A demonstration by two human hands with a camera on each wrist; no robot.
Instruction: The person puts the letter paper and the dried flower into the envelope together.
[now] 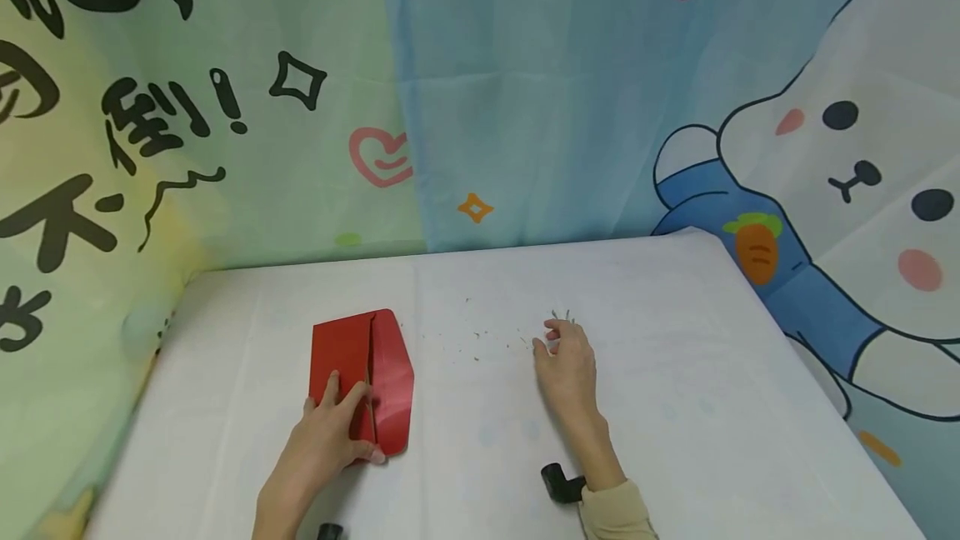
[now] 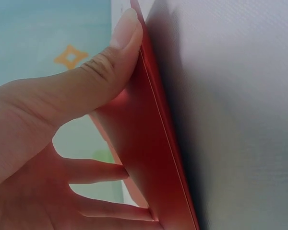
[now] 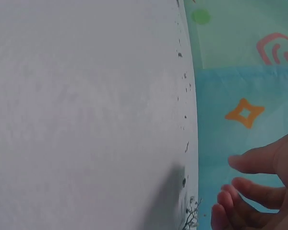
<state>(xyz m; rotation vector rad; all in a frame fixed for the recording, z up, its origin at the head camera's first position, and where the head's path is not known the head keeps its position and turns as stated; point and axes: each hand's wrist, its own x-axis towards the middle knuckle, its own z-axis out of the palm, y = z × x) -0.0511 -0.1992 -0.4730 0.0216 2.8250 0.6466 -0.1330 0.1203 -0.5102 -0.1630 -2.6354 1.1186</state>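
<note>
A red paper envelope point(image 1: 341, 348) lies on the white table, its glossy flap point(image 1: 392, 382) folded out to the right. My left hand point(image 1: 326, 427) holds its lower part, fingers spread over the face and thumb along the near edge; the left wrist view shows the thumb and fingers on opposite sides of the red paper point(image 2: 153, 143). To the right, my right hand point(image 1: 567, 365) hovers with loosely bent fingers, thumb apart from them and nothing visible between. Just past its fingers is a thin, dry-looking sprig point(image 3: 191, 215), partly hidden by the hand in the head view.
Small dark crumbs point(image 1: 476, 358) are scattered between the envelope and my right hand. A black wrist camera mount point(image 1: 562, 486) sits by the right sleeve point(image 1: 617, 511). Behind the white table point(image 1: 675, 440) hangs a printed cloth point(image 1: 525, 107).
</note>
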